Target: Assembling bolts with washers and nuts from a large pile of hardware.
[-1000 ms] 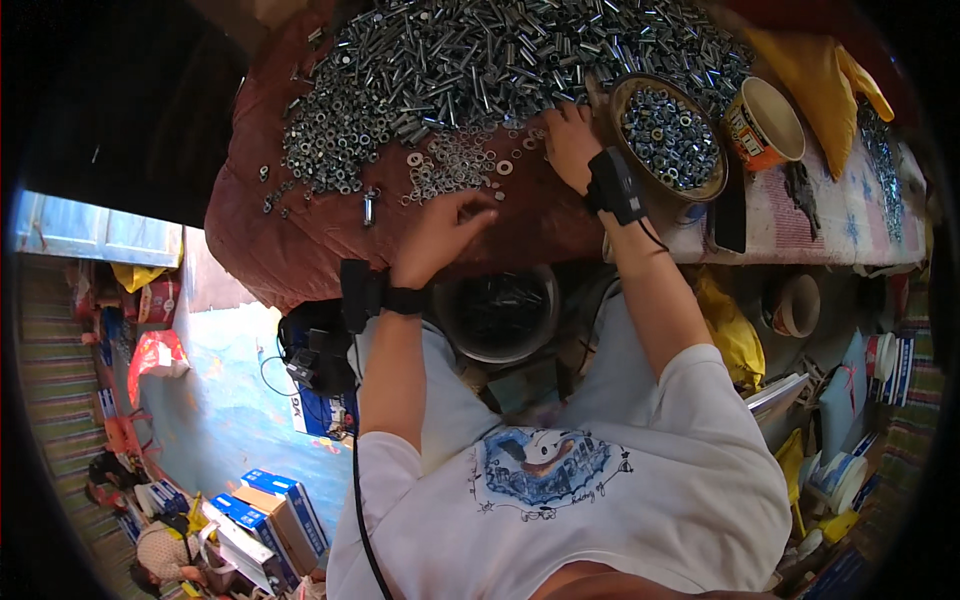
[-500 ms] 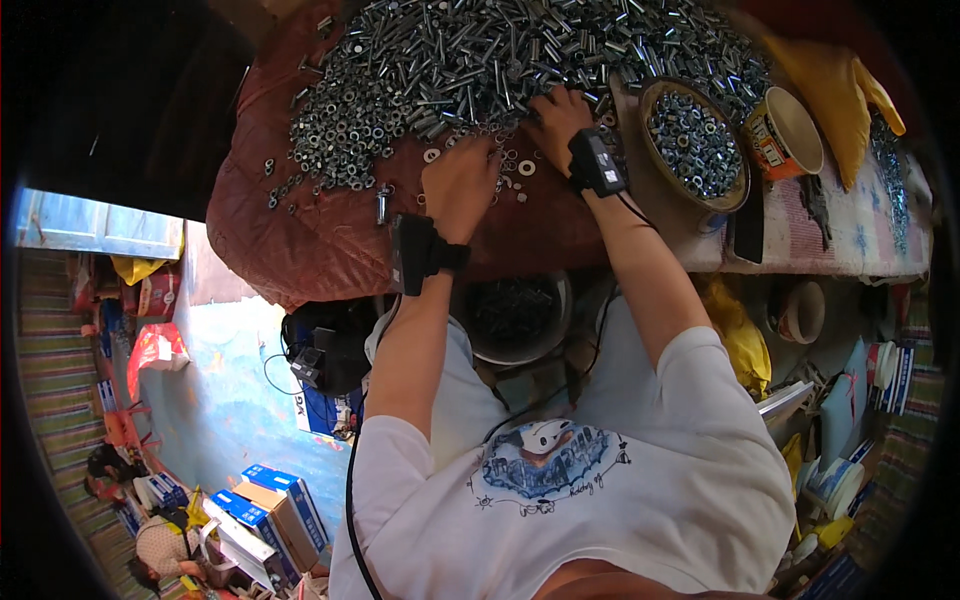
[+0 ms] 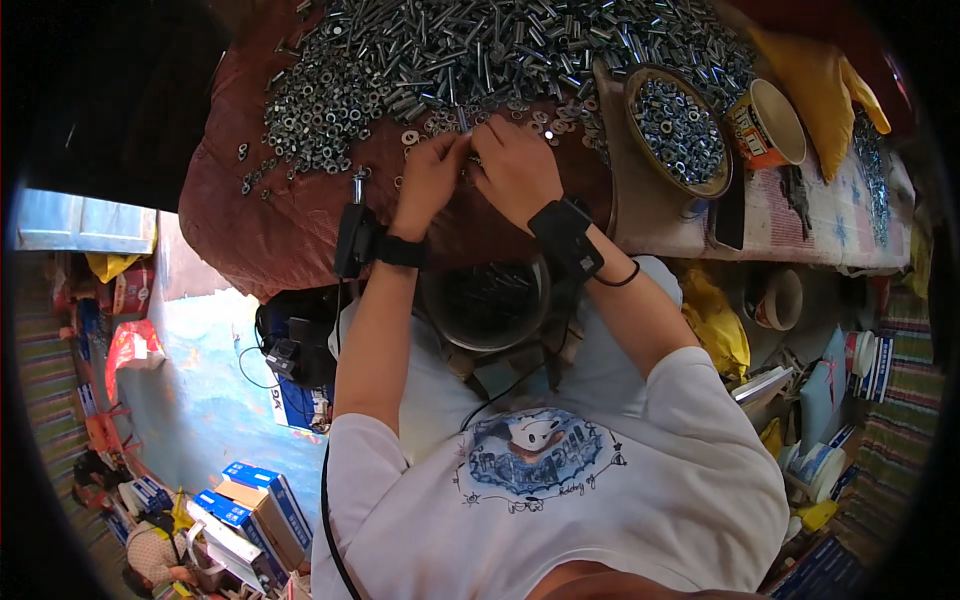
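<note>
My left hand [image 3: 430, 178] and my right hand [image 3: 517, 172] meet over the near edge of the metal parts, fingertips almost touching. The left fingers are pinched around a slim metal bolt [image 3: 462, 119], which sticks up past their tips. My right fingers curl closed beside it; whatever they pinch is hidden. Flat washers [image 3: 410, 137] lie scattered just beyond both hands. Left of my left hand, a bolt fitted with a sleeve [image 3: 359, 184] stands near the cloth's edge. Loose nuts [image 3: 325, 115] and a broad heap of bolts and sleeves [image 3: 480, 50] spread behind.
A round bowl of nuts [image 3: 676, 130] stands at the right, beside a paper tub [image 3: 765, 125] and a yellow bag [image 3: 815, 95]. Dark red cloth [image 3: 240, 215] covers the work surface. A basin of dark parts [image 3: 485, 300] sits below its edge, between my knees.
My right hand has come back from the bolt heap and moved left to meet my left hand. The left fingers now pinch a bolt. The whole view has shifted slightly.
</note>
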A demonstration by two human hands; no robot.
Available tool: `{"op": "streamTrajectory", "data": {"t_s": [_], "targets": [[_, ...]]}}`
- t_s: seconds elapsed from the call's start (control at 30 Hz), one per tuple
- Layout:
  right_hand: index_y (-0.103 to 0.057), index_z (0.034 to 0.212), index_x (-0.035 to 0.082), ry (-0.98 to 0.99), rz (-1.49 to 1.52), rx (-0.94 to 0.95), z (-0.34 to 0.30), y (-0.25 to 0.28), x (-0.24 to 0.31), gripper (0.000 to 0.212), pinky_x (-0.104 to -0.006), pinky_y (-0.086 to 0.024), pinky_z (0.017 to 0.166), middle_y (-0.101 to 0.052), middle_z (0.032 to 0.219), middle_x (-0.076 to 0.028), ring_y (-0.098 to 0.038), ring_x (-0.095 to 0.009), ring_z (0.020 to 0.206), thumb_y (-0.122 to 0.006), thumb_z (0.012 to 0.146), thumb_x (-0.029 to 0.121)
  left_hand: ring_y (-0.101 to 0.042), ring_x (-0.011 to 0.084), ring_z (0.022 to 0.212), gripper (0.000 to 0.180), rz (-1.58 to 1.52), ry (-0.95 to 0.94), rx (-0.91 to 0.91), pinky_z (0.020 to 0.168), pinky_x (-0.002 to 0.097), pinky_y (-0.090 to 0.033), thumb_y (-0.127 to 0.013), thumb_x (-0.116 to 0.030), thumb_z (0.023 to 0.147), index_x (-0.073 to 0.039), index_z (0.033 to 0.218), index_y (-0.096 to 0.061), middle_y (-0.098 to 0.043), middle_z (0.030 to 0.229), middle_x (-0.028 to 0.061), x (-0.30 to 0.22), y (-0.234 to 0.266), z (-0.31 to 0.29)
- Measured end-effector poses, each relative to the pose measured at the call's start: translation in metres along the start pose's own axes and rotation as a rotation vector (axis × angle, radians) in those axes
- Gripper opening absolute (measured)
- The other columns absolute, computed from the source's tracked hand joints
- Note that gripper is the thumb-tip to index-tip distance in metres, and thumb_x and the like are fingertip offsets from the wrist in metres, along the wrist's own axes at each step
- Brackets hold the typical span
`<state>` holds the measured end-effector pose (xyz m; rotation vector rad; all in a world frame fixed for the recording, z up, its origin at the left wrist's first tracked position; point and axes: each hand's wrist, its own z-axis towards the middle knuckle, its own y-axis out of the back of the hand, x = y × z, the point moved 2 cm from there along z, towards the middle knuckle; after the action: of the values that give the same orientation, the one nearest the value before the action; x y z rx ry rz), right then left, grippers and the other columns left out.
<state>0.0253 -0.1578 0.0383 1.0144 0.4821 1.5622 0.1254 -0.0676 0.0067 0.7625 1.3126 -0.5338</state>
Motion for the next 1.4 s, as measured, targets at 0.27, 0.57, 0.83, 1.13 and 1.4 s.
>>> {"op": "streamTrajectory", "data": {"t_s": [0.27,0.57,0.83,1.13,1.4], "targets": [[-0.055,0.095,0.004,-0.119,-0.002,-0.057,0.018,-0.002,-0.081,0.027,-0.0424,-0.043,0.076,-0.054,0.091,-0.014,-0.053,-0.034,0.085,-0.065,0.072,0.015,-0.059,0.0133,0.056,0.021,0.099,0.094,-0.143,0.051,0.0275,-0.043,-0.051,-0.021,0.089,-0.001,0.089,-0.058,-0.062,0.067,0.0064,-0.010,0.012,-0.009],[-0.055,0.111,0.020,-0.085,-0.112,-0.079,0.020,-0.044,-0.139,0.044,-0.0460,-0.042,0.079,-0.049,0.101,-0.016,-0.044,-0.037,0.097,-0.065,0.070,0.008,-0.060,0.0246,0.061,0.025,0.328,0.055,-0.160,0.058,0.0337,-0.044,-0.053,-0.027,0.087,-0.004,0.094,-0.059,-0.062,0.068,0.0111,-0.009,0.008,-0.009],[-0.060,0.101,0.014,-0.357,0.376,-0.033,0.022,-0.022,-0.147,0.033,-0.0364,-0.046,0.065,-0.059,0.080,-0.013,-0.055,-0.031,0.069,-0.056,0.072,0.000,-0.060,0.0276,0.066,0.026,0.318,0.032,-0.162,0.060,0.0348,-0.044,-0.052,-0.028,0.087,-0.005,0.096,-0.060,-0.062,0.071,0.0110,-0.013,-0.001,-0.010],[-0.052,0.094,0.001,-0.703,1.587,-0.002,-0.005,0.003,-0.073,0.014,-0.0299,-0.044,0.067,-0.057,0.087,-0.009,-0.055,-0.019,0.074,-0.043,0.084,0.004,-0.058,0.0201,0.058,0.027,0.232,0.061,-0.097,0.057,0.0320,-0.043,-0.052,-0.027,0.088,-0.003,0.099,-0.058,-0.062,0.069,0.0102,-0.012,-0.004,-0.020],[-0.051,0.088,0.007,-0.727,2.160,0.279,-0.004,-0.013,-0.058,0.026,-0.0387,-0.040,0.082,-0.054,0.094,-0.009,-0.051,-0.025,0.092,-0.040,0.093,0.030,-0.058,0.0336,0.073,0.023,0.202,-0.022,-0.058,0.064,0.0364,-0.044,-0.049,-0.022,0.089,-0.002,0.099,-0.056,-0.060,0.077,0.0164,-0.023,-0.014,-0.029]]}}
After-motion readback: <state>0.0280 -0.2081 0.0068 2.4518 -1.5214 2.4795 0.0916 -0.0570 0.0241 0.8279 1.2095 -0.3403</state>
